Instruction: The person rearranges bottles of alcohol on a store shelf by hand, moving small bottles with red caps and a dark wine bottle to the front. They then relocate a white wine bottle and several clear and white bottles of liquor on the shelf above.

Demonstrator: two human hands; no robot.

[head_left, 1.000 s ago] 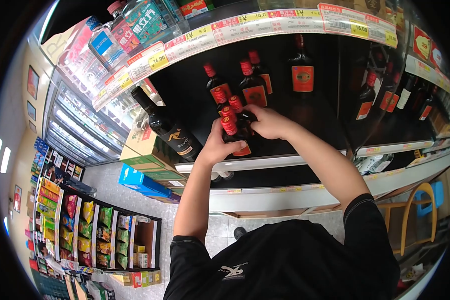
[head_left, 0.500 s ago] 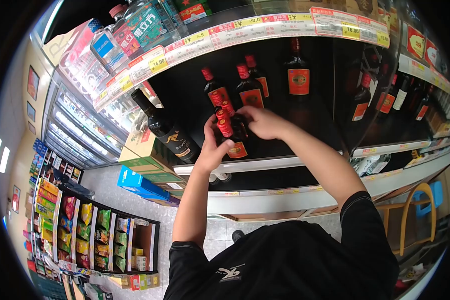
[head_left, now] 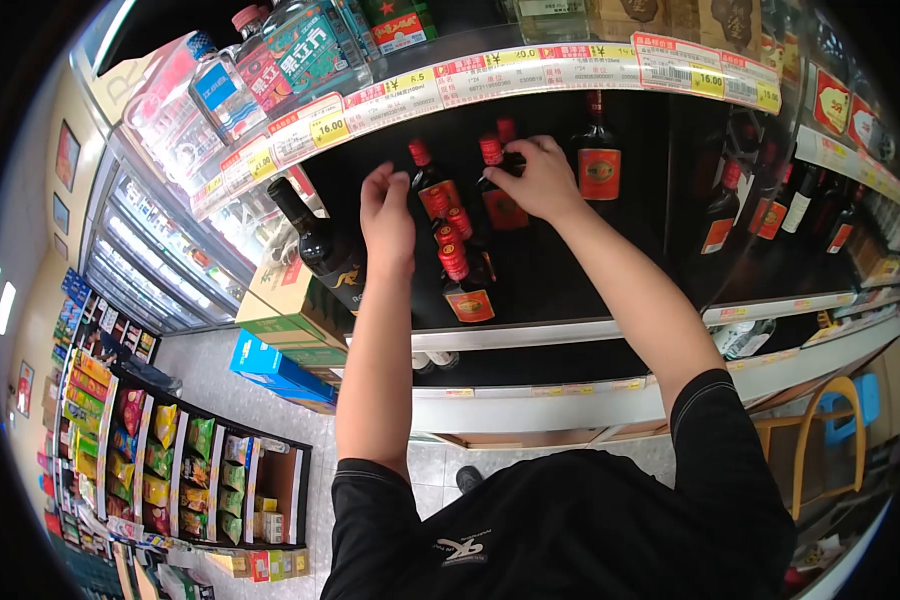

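Observation:
My left hand (head_left: 386, 222) is raised at the left of the bottle group, its fingers loosely bent, a little apart and holding nothing. Just right of it stands a red-capped dark bottle (head_left: 436, 185). My right hand (head_left: 542, 180) has thumb and fingers around the neck of another red-capped bottle (head_left: 506, 208), farther right. In front, several red-capped bottles stand close together in a row, the nearest bottle (head_left: 469, 303) showing an orange-red label. One more bottle (head_left: 598, 172) stands alone to the right of my right hand.
A tall dark wine bottle (head_left: 318, 240) stands at the shelf's left end, beside cartons (head_left: 278, 300). Above runs a shelf edge with price tags (head_left: 490, 78), holding clear and coloured bottles. A snack rack (head_left: 180, 460) is at lower left, a wooden chair (head_left: 805, 455) at lower right.
Both hands have left the front row of bottles. My left hand moved up and left; my right hand moved up to a bottle farther back and closed on its neck.

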